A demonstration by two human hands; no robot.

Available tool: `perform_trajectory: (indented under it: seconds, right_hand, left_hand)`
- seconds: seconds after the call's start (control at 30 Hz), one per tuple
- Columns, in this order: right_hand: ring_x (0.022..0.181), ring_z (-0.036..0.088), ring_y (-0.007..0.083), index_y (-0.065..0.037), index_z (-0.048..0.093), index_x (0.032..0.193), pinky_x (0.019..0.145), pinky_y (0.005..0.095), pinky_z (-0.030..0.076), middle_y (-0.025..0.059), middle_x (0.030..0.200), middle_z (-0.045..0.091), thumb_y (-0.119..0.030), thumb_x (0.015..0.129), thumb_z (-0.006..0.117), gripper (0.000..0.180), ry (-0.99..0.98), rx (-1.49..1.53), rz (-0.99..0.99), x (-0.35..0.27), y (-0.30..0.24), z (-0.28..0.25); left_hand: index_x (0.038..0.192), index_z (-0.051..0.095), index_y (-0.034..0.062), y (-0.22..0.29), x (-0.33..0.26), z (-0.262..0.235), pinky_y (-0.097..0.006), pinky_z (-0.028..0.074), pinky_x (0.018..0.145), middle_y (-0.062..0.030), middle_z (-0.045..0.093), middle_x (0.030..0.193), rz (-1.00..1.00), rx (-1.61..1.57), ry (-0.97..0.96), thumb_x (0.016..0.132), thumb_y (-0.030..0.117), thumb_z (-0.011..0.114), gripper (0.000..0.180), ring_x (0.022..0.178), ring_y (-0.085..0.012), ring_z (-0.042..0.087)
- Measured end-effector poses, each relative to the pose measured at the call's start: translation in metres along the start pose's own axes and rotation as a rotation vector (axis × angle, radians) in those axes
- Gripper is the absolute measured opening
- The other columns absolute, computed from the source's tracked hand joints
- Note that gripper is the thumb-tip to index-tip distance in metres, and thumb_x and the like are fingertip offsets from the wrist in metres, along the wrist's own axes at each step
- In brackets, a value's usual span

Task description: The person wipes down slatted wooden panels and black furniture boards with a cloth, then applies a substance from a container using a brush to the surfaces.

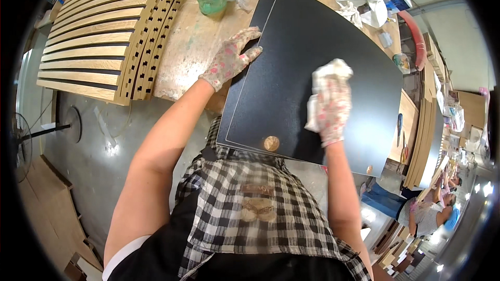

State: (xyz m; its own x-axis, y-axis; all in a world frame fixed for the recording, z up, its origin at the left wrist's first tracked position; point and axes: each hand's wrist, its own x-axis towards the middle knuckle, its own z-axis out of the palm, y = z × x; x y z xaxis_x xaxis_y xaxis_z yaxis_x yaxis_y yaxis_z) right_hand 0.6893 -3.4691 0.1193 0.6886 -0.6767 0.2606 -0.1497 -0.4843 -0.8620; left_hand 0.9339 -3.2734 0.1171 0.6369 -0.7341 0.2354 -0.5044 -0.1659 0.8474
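The right hand [329, 105], in a flower-print glove, has its fingers closed around a crumpled white cloth [333, 68] pressed onto the flat black rectangular panel [312, 36] lying on the worn wooden bench [187, 47]. The left hand [230, 58], fingers spread, steadies the panel's left edge. Wiping looks mid-way, though how much surface is cleaned is hard to tell; the panel's near edge is hidden by the checked shirt [250, 213].

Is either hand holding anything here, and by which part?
The right hand grips a bunched white cloth against the top black panel. The left hand holds nothing; it rests flat at the panel's left edge.
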Motion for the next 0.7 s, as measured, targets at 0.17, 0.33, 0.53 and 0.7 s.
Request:
perform_trajectory:
  seconds: [0.17,0.33,0.53,0.7]
  right_hand:
    - [0.127,0.044,0.0370,-0.012,0.055,0.130,0.105,0.0475,0.037,0.0119,0.138,0.049,-0.023,0.082,0.062,0.049,-0.219,-0.992,-0.420,-0.060,-0.054,-0.003]
    - [0.132,0.041,0.0270,-0.010,0.049,0.135,0.107,0.0414,0.037,0.0098,0.142,0.045,-0.021,0.093,0.049,0.043,0.073,-1.072,-0.076,-0.096,-0.005,-0.091]
    - [0.117,0.049,0.0392,-0.011,0.058,0.120,0.096,0.0512,0.041,0.0176,0.128,0.052,-0.024,0.077,0.061,0.045,0.042,-0.658,-0.242,-0.122,-0.081,0.013]
    - [0.115,0.052,0.0420,-0.008,0.061,0.113,0.092,0.0522,0.044,0.0146,0.124,0.058,-0.019,0.073,0.065,0.042,0.303,-0.841,-0.314,-0.145,-0.039,-0.073]
  left_hand:
    - [0.126,0.056,0.0036,-0.010,-0.001,-0.002,-0.035,0.035,0.108,-0.0134,0.050,0.138,0.037,0.034,-0.009,0.090,0.021,0.062,0.040,0.129,-0.0268,0.047]
    - [0.125,0.056,0.0008,-0.014,0.004,-0.006,-0.035,0.036,0.108,-0.0153,0.052,0.135,0.111,0.114,0.064,0.090,0.021,0.061,0.040,0.127,-0.0277,0.048]
    - [0.125,0.056,0.0003,-0.026,0.008,0.008,-0.036,0.037,0.106,-0.0171,0.054,0.132,0.151,0.202,0.046,0.092,0.021,0.059,0.039,0.125,-0.0296,0.050]
    - [0.126,0.055,-0.0004,-0.026,0.006,0.003,-0.038,0.038,0.106,-0.0173,0.055,0.130,0.117,0.226,0.039,0.093,0.019,0.058,0.038,0.122,-0.0306,0.051]
